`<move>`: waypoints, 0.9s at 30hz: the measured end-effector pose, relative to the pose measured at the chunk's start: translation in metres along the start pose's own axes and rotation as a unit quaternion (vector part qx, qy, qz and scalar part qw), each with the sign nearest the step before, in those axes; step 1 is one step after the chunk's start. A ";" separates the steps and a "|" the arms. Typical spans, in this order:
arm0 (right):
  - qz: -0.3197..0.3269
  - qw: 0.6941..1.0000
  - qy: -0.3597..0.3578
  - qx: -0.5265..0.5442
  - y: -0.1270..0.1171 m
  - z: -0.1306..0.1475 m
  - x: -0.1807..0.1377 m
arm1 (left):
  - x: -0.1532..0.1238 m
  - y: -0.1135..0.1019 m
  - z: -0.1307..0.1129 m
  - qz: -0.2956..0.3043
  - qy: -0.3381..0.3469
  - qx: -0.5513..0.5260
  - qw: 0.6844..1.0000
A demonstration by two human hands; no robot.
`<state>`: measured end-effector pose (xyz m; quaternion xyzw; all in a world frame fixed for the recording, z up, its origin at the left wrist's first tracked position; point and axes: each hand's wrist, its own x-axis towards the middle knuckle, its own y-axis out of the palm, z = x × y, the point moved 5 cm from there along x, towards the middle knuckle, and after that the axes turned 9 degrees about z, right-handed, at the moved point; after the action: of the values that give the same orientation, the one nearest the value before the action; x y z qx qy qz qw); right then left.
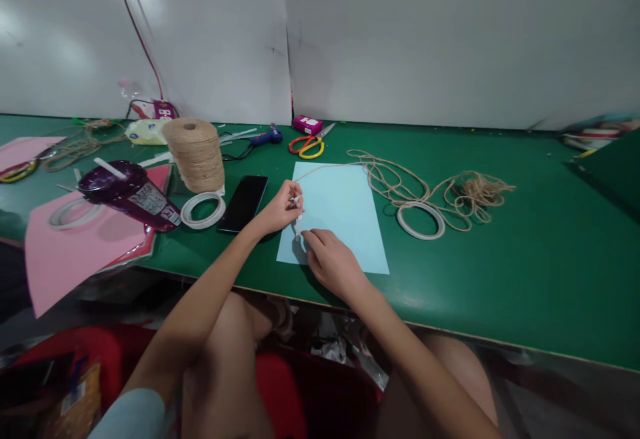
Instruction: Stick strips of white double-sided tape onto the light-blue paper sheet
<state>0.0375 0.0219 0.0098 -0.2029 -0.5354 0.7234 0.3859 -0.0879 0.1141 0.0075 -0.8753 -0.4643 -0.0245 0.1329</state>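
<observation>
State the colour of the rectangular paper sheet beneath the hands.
The rectangular paper sheet is light blue, shown best in the head view.

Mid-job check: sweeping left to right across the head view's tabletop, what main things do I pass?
Purple cup → white tape roll → black phone → left hand → right hand → white ring → twine clump.

a pale grey wall (450, 45) stands behind the table (510, 279), made of two smooth panels that meet at a dark upright seam (287, 45). soft patches of light (70, 55) shine on the left panel, while the right one looks duller. a thin cable (135, 29) hangs down the left panel. the table has a long green top with a pale front edge. below it, a red seat (293, 389) shows against a dim, cluttered floor (325, 332).
</observation>
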 end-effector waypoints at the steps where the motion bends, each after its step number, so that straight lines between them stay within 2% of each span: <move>1: 0.001 1.000 -0.001 -0.001 0.000 0.000 0.000 | 0.000 0.000 0.000 -0.001 0.000 0.002 1.000; 17: 0.010 0.997 -0.032 -0.064 0.008 0.003 -0.001 | 0.000 -0.002 0.003 0.004 0.005 0.040 0.999; 27: 0.014 0.997 -0.036 -0.071 0.008 0.004 -0.001 | 0.001 -0.004 0.006 -0.023 -0.023 0.108 0.994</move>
<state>0.0331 0.0175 0.0031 -0.2109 -0.5965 0.6954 0.3408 -0.0914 0.1185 0.0028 -0.8453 -0.4869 0.0432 0.2154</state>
